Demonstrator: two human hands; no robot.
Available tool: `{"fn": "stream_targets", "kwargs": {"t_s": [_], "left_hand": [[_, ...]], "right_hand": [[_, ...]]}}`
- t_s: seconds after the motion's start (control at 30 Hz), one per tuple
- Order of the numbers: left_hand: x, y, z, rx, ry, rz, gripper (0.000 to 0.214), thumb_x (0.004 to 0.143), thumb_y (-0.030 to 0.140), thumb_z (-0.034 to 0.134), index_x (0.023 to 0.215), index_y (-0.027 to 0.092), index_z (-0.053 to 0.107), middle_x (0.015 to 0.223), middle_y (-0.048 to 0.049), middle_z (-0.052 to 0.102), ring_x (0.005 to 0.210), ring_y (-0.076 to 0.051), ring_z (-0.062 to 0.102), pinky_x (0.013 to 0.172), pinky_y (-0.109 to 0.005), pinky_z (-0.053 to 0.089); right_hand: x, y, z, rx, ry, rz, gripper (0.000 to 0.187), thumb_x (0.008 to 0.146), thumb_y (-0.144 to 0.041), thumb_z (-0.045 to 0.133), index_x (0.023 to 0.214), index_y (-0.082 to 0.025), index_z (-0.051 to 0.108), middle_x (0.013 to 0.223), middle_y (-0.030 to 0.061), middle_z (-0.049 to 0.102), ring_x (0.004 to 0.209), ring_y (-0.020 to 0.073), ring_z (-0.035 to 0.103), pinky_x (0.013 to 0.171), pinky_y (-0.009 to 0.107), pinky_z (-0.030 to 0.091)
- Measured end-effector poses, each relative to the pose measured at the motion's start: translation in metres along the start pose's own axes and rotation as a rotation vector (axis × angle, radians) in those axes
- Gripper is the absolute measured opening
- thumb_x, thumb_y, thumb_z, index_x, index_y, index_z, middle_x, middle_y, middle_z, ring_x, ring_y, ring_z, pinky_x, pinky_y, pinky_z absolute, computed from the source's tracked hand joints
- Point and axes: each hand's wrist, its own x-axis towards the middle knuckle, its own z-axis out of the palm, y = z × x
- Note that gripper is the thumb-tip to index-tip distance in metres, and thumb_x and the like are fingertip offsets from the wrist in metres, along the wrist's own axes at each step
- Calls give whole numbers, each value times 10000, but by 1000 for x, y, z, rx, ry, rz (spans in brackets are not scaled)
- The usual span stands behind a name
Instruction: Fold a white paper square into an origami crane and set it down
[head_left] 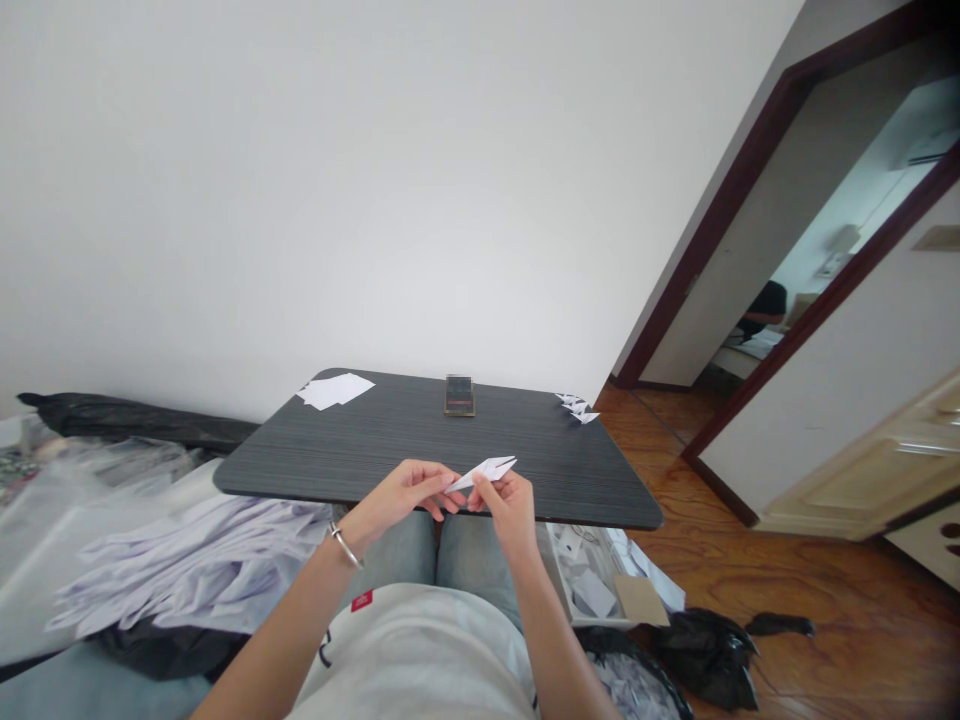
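A piece of white folded paper (489,468), narrow and pointed with a slit at its right end, is held above the front edge of the dark table (390,440). The thumb and fingers of my left hand (420,487) pinch its left tip. Nearer its middle, my right hand (506,497) grips it from below, the thumb on top. Several small folded paper figures (577,407) stand in a row at the table's right back. Flat white paper sheets (337,389) lie at the left back corner.
A dark rectangular phone-like object (460,395) lies at the table's back middle, near the wall. White cloth (202,560) is heaped to the left. A box of odds and ends (592,580) and black plastic bags (709,650) sit on the right. Through the doorway, part of a person (765,305) shows.
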Motion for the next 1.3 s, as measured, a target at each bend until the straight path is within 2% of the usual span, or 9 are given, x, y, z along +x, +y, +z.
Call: {"fn": "stream_targets", "kwargs": {"t_s": [0.17, 0.43, 0.6, 0.77, 0.93, 1.2, 1.3], "left_hand": [[4, -3, 7, 30, 86, 4, 305, 670, 389, 639, 684, 86, 607, 628, -59, 659, 508, -88, 558, 472, -181, 425], [4, -6, 8, 99, 157, 86, 305, 682, 389, 625, 674, 87, 581, 567, -29, 619, 473, -72, 516, 488, -191, 410], [4, -6, 7, 188, 132, 116, 306, 702, 393, 601, 702, 87, 579, 580, -31, 616, 483, -76, 524, 487, -192, 418], [7, -11, 3, 165, 105, 75, 310, 702, 398, 600, 703, 89, 570, 559, -25, 612, 454, -68, 515, 449, -175, 405], [8, -15, -3, 118, 59, 40, 309, 687, 400, 617, 671, 95, 573, 542, -25, 615, 451, -72, 527, 439, -171, 403], [8, -17, -8, 86, 16, 9, 296, 681, 386, 627, 647, 98, 568, 524, -23, 616, 439, -75, 528, 419, -166, 397], [8, -18, -9, 86, 9, 7, 286, 689, 379, 621, 656, 98, 571, 521, -20, 613, 437, -72, 524, 422, -165, 397]], "right_hand": [[-2, 1, 3, -18, -33, 9, 232, 678, -351, 631, 628, -128, 598, 443, -10, 571, 371, 86, 493, 395, 198, 431], [-1, 3, 0, -25, -134, 49, 167, 638, -278, 664, 680, -118, 640, 471, -2, 600, 389, 104, 529, 411, 206, 456], [0, 1, 0, -39, -131, 53, 144, 636, -266, 650, 634, -122, 638, 472, 5, 613, 386, 118, 549, 411, 218, 478], [1, 2, -2, -94, -160, 45, 141, 643, -262, 629, 619, -124, 642, 472, 15, 622, 384, 126, 560, 416, 227, 495], [4, 2, -10, -167, -291, 42, 151, 677, -233, 582, 585, -126, 638, 474, 19, 630, 403, 118, 575, 425, 206, 488], [7, -3, -23, -186, -489, 70, 271, 746, -320, 529, 667, -111, 681, 529, 40, 661, 453, 122, 610, 469, 214, 499], [7, -7, -24, -201, -534, 85, 340, 772, -345, 492, 610, -115, 682, 505, 44, 656, 437, 111, 601, 458, 196, 487]]}}
